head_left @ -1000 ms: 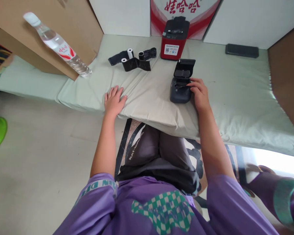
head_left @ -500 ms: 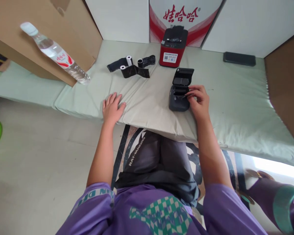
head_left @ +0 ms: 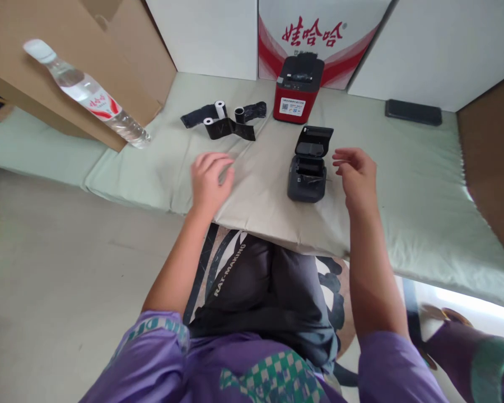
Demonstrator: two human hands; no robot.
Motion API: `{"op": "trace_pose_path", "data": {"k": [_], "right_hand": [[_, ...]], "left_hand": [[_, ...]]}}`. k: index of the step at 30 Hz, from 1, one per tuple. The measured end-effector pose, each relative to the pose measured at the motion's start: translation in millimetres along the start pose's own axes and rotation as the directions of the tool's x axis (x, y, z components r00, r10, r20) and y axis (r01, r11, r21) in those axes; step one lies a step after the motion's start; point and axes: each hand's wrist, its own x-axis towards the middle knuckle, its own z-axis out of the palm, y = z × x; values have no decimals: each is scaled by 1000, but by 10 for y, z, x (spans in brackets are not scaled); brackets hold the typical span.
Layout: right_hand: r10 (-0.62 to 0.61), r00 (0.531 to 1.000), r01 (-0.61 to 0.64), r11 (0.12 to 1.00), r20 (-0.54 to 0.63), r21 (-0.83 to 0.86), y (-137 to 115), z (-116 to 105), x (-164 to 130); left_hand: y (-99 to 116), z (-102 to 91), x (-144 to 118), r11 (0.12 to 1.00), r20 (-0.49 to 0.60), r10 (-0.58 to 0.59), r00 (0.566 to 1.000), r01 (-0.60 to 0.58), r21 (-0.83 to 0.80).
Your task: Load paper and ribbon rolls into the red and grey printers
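A small dark portable printer [head_left: 306,187] lies on the cloth-covered surface with its lid [head_left: 314,140] raised. Across its body, a thin strip sticks out at the right side. Just right of it hovers my right hand [head_left: 356,174], fingers apart and bent, touching nothing that I can see. My left hand [head_left: 211,182] is in the air over the cloth left of the printer, loosely curled, thumb away from the fingers, with nothing in it. Beyond that hand stand small rolls [head_left: 220,109] with unwound black strips [head_left: 231,127] around them.
Behind the open printer stands a red and black printer [head_left: 298,92] before a white and red box [head_left: 319,42]. A black oblong case [head_left: 414,112] lies at the back right. A water bottle [head_left: 88,95] leans at left against a cardboard box [head_left: 121,50].
My right hand has let go of the thin strip at the printer and drawn back to the right. My left hand has lifted off the cloth and moved right.
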Motion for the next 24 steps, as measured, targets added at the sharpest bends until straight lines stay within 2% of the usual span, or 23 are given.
{"op": "trace_pose_path", "data": {"k": [2,4,6,7,9,12,16,18,20,22,24], "right_hand": [[86,996,-86,996,-12,20,27,62,182],[25,997,-21,999,-76,50,74,174,313],[-78,991,88,992,-112,87,136,292,367],[-109,988,121,987,-111,108,168,339,368],[-113,990,124,982,-81,145,223,394,343],[-61,997,68,983,-49,170,272,397,304],[-24,998,36,979,-64,201,285,360,308],[-38,995,55,980,-89,194,277,344,310],[-48,994,66,981,-102,183,259,329,299],[-21,997,34,983,-77,181,233,312,284],[37,999,-38,983,11,178,204,296,273]], "left_hand": [[285,267,235,949,49,246,968,-231,-217],[551,562,447,861,84,456,886,-416,-292],[745,816,593,810,111,561,820,-518,-275],[803,914,636,799,109,582,805,-542,-262],[842,1044,669,797,91,587,805,-554,-242],[781,1105,648,817,54,546,836,-517,-253],[708,1050,618,818,24,512,858,-479,-319],[706,1001,621,783,-56,517,854,-498,-373],[710,964,635,755,-152,467,871,-482,-445],[707,965,663,766,-155,352,923,-379,-520],[701,1010,698,801,-16,226,974,-195,-566]]}}
